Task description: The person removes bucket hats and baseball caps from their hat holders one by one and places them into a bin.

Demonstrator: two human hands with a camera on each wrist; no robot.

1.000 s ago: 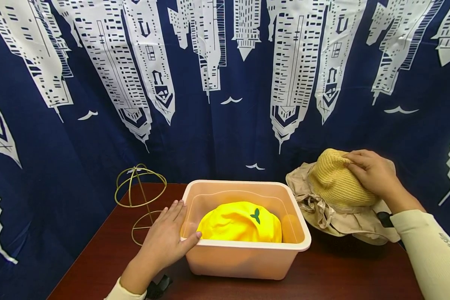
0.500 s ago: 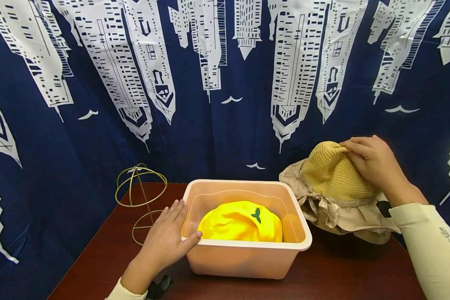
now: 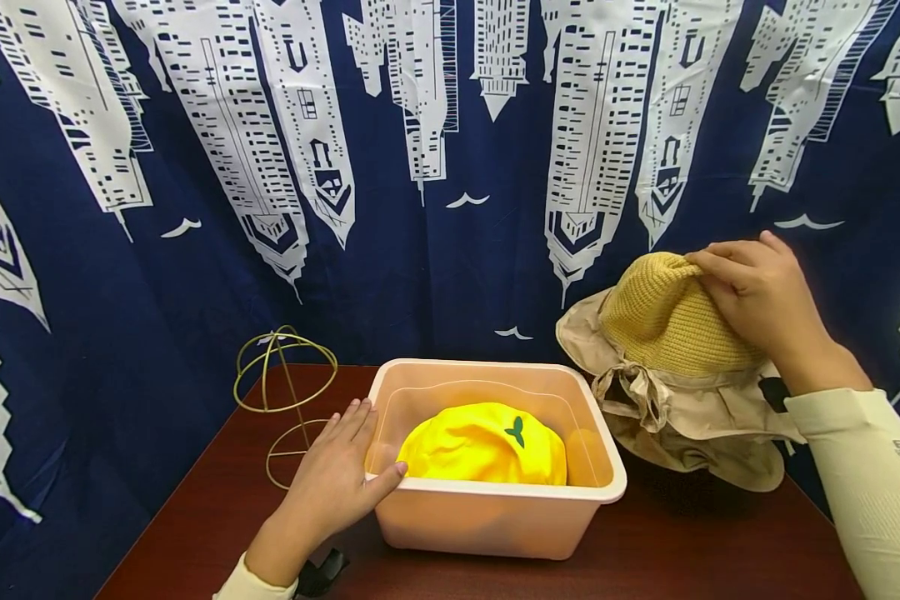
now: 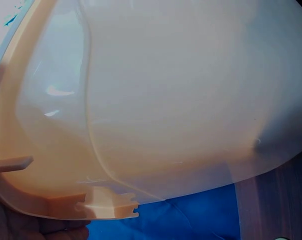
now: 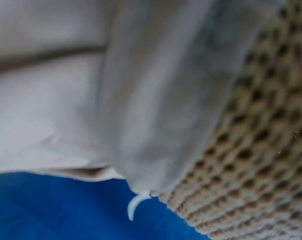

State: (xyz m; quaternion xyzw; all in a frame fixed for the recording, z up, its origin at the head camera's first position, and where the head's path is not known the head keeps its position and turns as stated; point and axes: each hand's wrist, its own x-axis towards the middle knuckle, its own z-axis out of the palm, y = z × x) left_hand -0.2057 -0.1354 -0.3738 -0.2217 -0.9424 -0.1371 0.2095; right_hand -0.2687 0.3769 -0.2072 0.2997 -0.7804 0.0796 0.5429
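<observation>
In the head view, my right hand (image 3: 768, 292) pinches the top of a sun hat with a yellow knitted crown (image 3: 667, 325) and a beige cloth brim (image 3: 708, 412) tied with a bow. Below that brim hangs another layer of beige cloth; whether it is a second hat I cannot tell. The right wrist view is filled by the knitted weave (image 5: 261, 155) and pale cloth (image 5: 55, 110). My left hand (image 3: 330, 471) rests on the left corner of a peach plastic bin (image 3: 487, 525), fingers extended along its rim. Inside the bin lies a bright yellow cap (image 3: 472, 442) with a green leaf mark.
A gold wire hat stand (image 3: 292, 392) stands on the dark red table (image 3: 195, 500), left of the bin. Behind the table hangs a navy curtain (image 3: 420, 292) with white building prints.
My right hand has risen with the sun hat, whose brim now hangs lower from the crown. The left hand and the bin have stayed in place.
</observation>
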